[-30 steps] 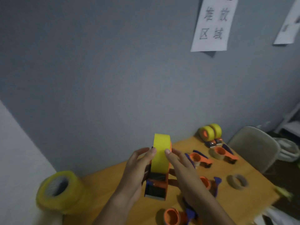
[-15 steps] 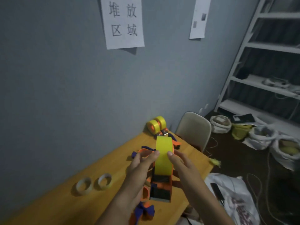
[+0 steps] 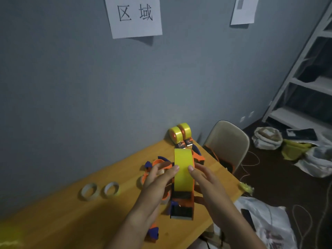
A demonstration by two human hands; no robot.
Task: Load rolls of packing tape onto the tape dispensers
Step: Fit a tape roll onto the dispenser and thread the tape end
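Both hands hold an orange tape dispenser point(image 3: 182, 203) above the wooden counter point(image 3: 75, 218), with a yellow tape roll point(image 3: 183, 169) seated on it. The left hand point(image 3: 158, 184) and right hand point(image 3: 210, 187) grasp it from either side, thumbs pressing the roll's face. Two loaded dispensers point(image 3: 180, 136) stand by the wall, and two empty tape cores point(image 3: 99, 191) lie on the counter to the left.
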